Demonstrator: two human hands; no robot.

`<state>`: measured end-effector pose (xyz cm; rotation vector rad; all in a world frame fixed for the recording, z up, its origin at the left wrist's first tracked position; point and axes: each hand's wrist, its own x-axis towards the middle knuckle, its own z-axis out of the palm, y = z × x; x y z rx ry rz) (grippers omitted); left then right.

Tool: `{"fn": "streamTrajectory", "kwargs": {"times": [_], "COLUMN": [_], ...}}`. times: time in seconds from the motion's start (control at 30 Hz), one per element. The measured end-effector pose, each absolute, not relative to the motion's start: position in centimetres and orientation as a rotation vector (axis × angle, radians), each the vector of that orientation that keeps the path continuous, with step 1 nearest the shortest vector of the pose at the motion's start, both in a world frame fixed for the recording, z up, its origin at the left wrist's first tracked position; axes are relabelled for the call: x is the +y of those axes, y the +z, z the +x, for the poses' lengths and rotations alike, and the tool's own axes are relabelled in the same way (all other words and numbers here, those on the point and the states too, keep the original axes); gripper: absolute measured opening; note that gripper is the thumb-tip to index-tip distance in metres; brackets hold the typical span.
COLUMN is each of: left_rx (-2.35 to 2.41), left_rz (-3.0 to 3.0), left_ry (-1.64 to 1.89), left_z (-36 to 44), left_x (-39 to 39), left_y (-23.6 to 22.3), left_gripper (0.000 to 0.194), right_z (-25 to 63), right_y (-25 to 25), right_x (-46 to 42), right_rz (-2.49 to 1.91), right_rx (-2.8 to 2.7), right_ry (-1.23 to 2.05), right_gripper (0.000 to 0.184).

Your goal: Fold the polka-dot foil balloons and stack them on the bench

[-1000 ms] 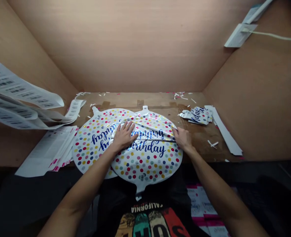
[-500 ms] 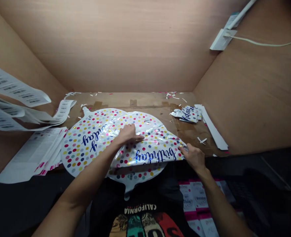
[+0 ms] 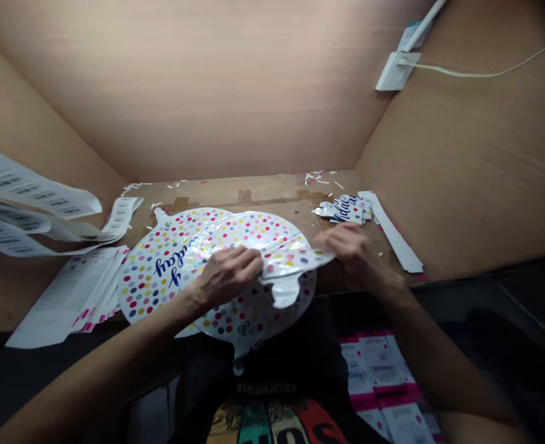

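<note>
A polka-dot foil balloon (image 3: 291, 262), folded into a narrow strip, is stretched between my hands with its white tail hanging toward me. My left hand (image 3: 233, 271) is closed on the strip's left end. At the right end, my right hand (image 3: 349, 243) pinches it, a little blurred by motion. Beneath lie flat, round balloons with the same dots: a left one (image 3: 147, 277) bearing blue script and another (image 3: 254, 314) overlapping it, its tail pointing at my body.
Folded balloons (image 3: 346, 209) lie at the back right beside a white paper strip (image 3: 397, 237). Printed sheets (image 3: 69, 290) and curling barcode labels (image 3: 36, 185) are on the left. Pink-edged packets (image 3: 378, 364) sit below the table edge at right. Cardboard walls (image 3: 235, 92) surround the worktop.
The top balloon, spread half-folded with my left hand flat on it, is now a narrow strip lifted in both hands. My left hand has closed; my right hand has moved up.
</note>
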<state>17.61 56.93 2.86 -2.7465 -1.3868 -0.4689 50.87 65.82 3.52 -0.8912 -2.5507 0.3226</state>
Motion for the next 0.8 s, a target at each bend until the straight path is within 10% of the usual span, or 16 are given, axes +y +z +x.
{"fn": "streamTrajectory", "kwargs": {"times": [0.3, 0.57, 0.8], "left_rx": [-1.491, -2.521, -2.603], "left_rz": [-2.821, -2.391, -2.825], "left_ry": [-0.538, 0.14, -0.025], "left_z": [13.2, 13.4, 19.4], "left_x": [51.9, 60.7, 68.5], "left_y": [-9.2, -5.5, -3.6], "left_gripper": [0.025, 0.031, 0.036], "right_z": [50.8, 47.8, 47.9], "right_y": [-11.4, -9.7, -9.6], "right_x": [61.1, 64.9, 65.4], "right_rz": [-0.755, -1.798, -1.786], "right_rx": [-2.689, -2.502, -2.531], "right_ry": [0.233, 0.243, 0.29], "right_gripper": [0.03, 0.036, 0.033]}}
